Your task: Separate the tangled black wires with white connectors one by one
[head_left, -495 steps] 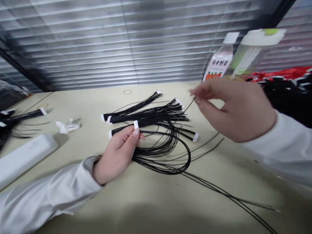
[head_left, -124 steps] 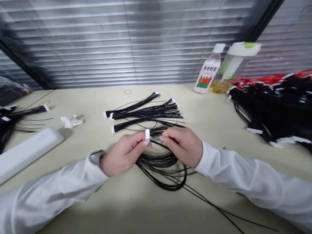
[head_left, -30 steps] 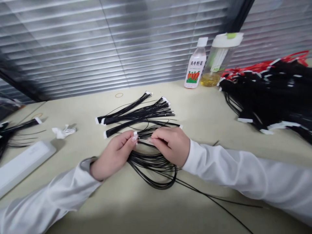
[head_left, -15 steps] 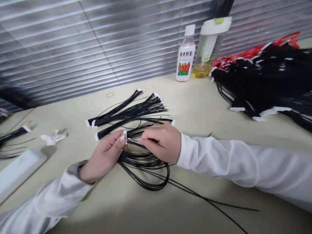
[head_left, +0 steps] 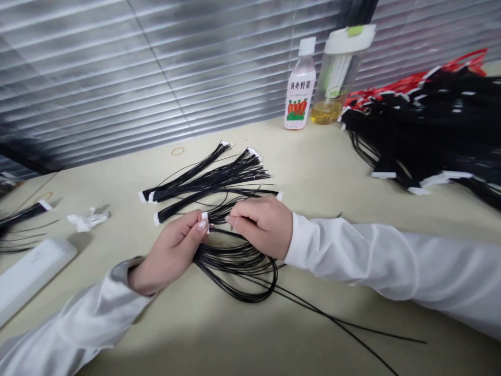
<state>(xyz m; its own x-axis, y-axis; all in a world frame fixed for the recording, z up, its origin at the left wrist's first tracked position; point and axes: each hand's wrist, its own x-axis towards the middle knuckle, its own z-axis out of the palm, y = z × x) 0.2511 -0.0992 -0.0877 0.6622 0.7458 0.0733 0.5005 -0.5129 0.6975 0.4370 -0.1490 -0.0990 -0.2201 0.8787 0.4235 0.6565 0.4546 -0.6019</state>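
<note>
Between thumb and fingers, my left hand [head_left: 174, 250] pinches a small white connector [head_left: 205, 221]. Black wires [head_left: 238, 261] run from around that hand in a loose loop to the right, and two long ends trail over the table. My right hand [head_left: 262, 224] is closed just right of the connector, its fingertips pressed together; what they hold, if anything, is too small to tell. Black wire bundles with white connectors [head_left: 211, 180] lie just behind both hands.
On the table [head_left: 313, 167], a labelled bottle [head_left: 299, 86] and a clear cup [head_left: 336, 78] stand at the back. A big heap of black wires [head_left: 434, 125] with red ones lies right. White scrap [head_left: 88, 220] and a white case [head_left: 35, 274] lie left.
My left hand and the connector have shifted slightly right in the view, as have the looped wires. My right hand's fingertips are slightly higher, and the short wire stretch between the hands looks different.
</note>
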